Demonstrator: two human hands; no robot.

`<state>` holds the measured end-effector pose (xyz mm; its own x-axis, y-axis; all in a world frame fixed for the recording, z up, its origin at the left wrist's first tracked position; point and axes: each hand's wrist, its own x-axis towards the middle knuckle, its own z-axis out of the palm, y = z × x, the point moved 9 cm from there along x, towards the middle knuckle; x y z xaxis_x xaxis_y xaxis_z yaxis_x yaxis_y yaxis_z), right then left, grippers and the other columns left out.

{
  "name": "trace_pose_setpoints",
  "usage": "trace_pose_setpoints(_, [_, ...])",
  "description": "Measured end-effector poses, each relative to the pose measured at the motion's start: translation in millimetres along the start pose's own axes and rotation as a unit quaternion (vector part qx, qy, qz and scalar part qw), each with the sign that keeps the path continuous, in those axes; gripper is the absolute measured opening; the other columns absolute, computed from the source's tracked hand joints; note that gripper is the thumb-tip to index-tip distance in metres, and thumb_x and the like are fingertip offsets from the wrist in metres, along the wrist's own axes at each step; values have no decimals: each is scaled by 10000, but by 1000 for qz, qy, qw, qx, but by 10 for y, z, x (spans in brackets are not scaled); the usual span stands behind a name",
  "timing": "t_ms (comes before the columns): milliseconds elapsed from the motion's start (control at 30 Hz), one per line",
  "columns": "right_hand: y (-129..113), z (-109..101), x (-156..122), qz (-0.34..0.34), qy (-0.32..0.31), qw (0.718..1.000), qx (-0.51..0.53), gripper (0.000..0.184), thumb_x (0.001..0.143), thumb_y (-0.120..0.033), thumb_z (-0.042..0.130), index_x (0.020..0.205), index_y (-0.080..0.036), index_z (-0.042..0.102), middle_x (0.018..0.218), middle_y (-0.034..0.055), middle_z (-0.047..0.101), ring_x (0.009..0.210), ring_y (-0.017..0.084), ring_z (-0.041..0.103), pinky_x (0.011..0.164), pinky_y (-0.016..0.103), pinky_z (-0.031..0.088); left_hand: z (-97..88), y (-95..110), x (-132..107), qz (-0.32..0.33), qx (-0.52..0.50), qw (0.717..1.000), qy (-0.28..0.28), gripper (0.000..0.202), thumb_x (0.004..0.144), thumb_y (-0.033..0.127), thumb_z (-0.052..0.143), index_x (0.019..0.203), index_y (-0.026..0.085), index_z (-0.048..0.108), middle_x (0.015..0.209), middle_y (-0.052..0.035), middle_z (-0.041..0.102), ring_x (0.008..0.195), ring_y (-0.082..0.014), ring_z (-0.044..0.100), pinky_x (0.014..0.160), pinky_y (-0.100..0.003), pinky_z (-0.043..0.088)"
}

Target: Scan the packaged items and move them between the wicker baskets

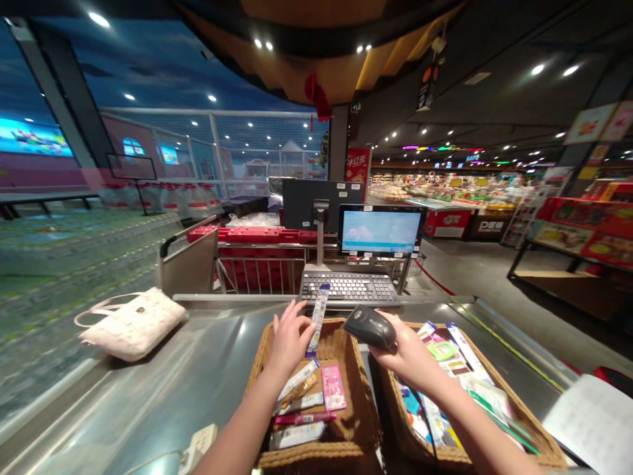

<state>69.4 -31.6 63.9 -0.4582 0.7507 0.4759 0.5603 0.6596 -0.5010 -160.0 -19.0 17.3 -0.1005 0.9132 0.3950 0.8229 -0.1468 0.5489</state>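
Observation:
My left hand (291, 340) pinches a long, slim packet (319, 313) with blue ends, held upright over the far end of a wicker basket (363, 386). Inside that basket lie several slim wrapped packages, a pink card pack (333, 388) and a magenta pen-like item (304, 418). A black handheld barcode scanner (370, 326) is gripped in my right hand (413, 349), its head pointing left toward the packet. Below my right forearm, a second wicker basket (517, 402) is filled with mixed small packaged goods. The scanner's cable hangs down across this basket.
Beyond the baskets stand a keyboard (351, 286) and a lit monitor (380, 231) on the metal counter (208, 369). A pale handbag (136, 324) lies at left, a power socket block (200, 448) at the near edge. White paper (593, 422) sits at right.

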Motion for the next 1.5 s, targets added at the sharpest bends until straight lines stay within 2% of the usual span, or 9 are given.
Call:
trace_pose_setpoints(500, [-6,42,-30,21,-10,1000,9,410,731,-155,571,1136,-207,607,1196,80,634,1112,257,583,975,411,460,71,-161,-50,-7,5,1000,-7,202,841,256,529,664,201,608,1394,-68,534,1398,-323,321,1093,-696,174])
trace_pose_setpoints(800, [-42,196,5,16,-24,1000,9,425,722,-157,581,1142,-216,612,1166,80,644,1093,262,594,951,407,473,122,-355,-82,-19,37,999,-24,194,845,262,540,688,209,642,1392,-58,535,1398,-314,327,1093,-653,234])
trace_pose_setpoints(967, [-22,308,30,18,-36,999,7,435,710,-152,582,1140,-220,606,1177,79,639,1111,266,584,968,423,463,231,-468,-124,-28,55,997,-45,192,835,262,557,685,202,660,1367,-66,562,1388,-296,348,1102,-594,261])
trace_pose_setpoints(1133, [-52,363,56,10,-45,999,13,414,716,-150,576,1123,-219,615,1182,79,639,1100,258,592,958,406,469,414,-660,-198,-61,61,993,-86,179,815,250,568,690,201,686,1367,-78,562,1382,-301,358,1098,-611,236])
trace_pose_setpoints(1300, [-62,396,73,17,-48,999,9,390,720,-158,584,1101,-225,630,1181,67,644,1093,251,592,954,404,470,516,-808,-262,-82,79,986,-118,170,791,209,558,680,193,686,1351,-91,576,1361,-300,393,1096,-590,251])
trace_pose_setpoints(1500, [-144,484,95,12,-65,997,32,468,707,-131,579,1161,-240,608,1184,63,650,1091,255,590,950,408,463,642,-979,-310,-97,120,976,-154,171,777,198,546,671,194,680,1339,-77,589,1363,-306,388,1111,-567,250])
